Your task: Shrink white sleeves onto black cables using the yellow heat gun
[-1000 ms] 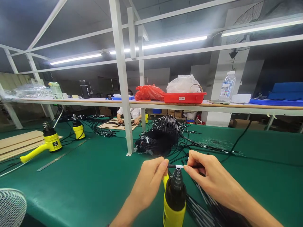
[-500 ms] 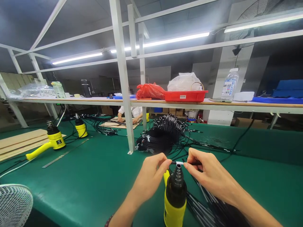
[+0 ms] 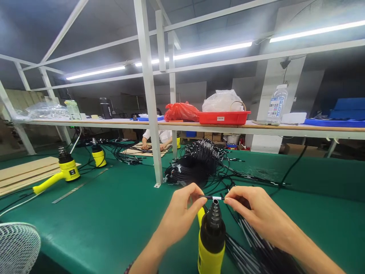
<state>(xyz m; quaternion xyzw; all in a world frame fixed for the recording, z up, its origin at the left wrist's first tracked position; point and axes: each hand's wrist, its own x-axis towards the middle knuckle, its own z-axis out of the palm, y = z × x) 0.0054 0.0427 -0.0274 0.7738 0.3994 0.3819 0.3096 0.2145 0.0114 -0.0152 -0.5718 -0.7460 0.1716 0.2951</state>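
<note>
Stretched level between my hands is a thin black cable (image 3: 209,197) with a white sleeve (image 3: 217,198) around it. My left hand (image 3: 182,213) pinches the cable on the left of the sleeve. On the other side, my right hand (image 3: 253,207) pinches it close to the sleeve's right end. Just beneath the sleeve is the nozzle of an upright yellow and black heat gun (image 3: 212,236), pointing up. Whether the nozzle touches the sleeve I cannot tell. A bundle of black cables (image 3: 242,247) lies beside the heat gun, under my right forearm.
A coiled heap of black cables (image 3: 191,167) lies beyond my hands, by a white post (image 3: 152,99). Two more heat guns stand at left, one nearer (image 3: 68,169). A co-worker's hands (image 3: 145,145) are across the table. A shelf (image 3: 182,125) holds a red tray (image 3: 224,118).
My right hand has shifted slightly right along the cable, showing more of its right side. The white sleeve stays over the nozzle. The view has tilted slightly.
</note>
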